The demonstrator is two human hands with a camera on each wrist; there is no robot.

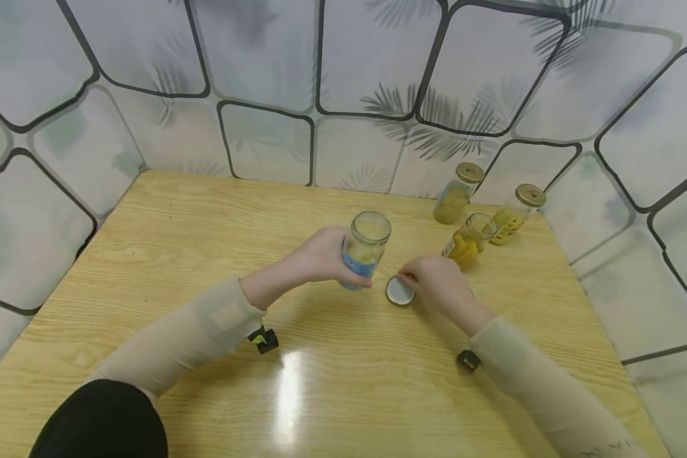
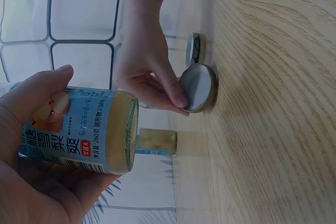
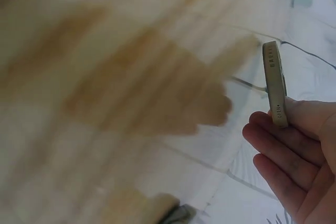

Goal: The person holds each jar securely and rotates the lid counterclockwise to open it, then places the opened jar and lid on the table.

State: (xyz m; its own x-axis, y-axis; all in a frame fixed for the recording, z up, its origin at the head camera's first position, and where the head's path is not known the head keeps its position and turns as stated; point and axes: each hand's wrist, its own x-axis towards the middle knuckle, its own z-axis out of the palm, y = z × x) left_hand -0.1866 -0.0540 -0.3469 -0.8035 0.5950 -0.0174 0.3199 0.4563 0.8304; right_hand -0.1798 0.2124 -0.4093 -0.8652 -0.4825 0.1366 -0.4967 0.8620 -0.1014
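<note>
My left hand [image 1: 325,254] grips a lidless glass jar [image 1: 369,245] above the table, its fingers and thumb wrapped round the blue label [image 2: 71,129]. Pale contents show through the glass. To the right of that jar, my right hand [image 1: 442,283] pinches a round metal lid [image 1: 400,291] by its edge. The lid's white inner face is turned up in the head view. Seen edge-on in the right wrist view, the lid [image 3: 274,83] has a gold rim with raised lettering. Whether it touches the table, I cannot tell.
A second lid [image 2: 195,50] lies on the table beyond my right hand. At the back right stand an uncovered jar of yellow pieces [image 1: 465,248] and two jars with gold lids [image 1: 453,200] [image 1: 512,219]. Patterned walls border the wooden table [image 1: 206,222].
</note>
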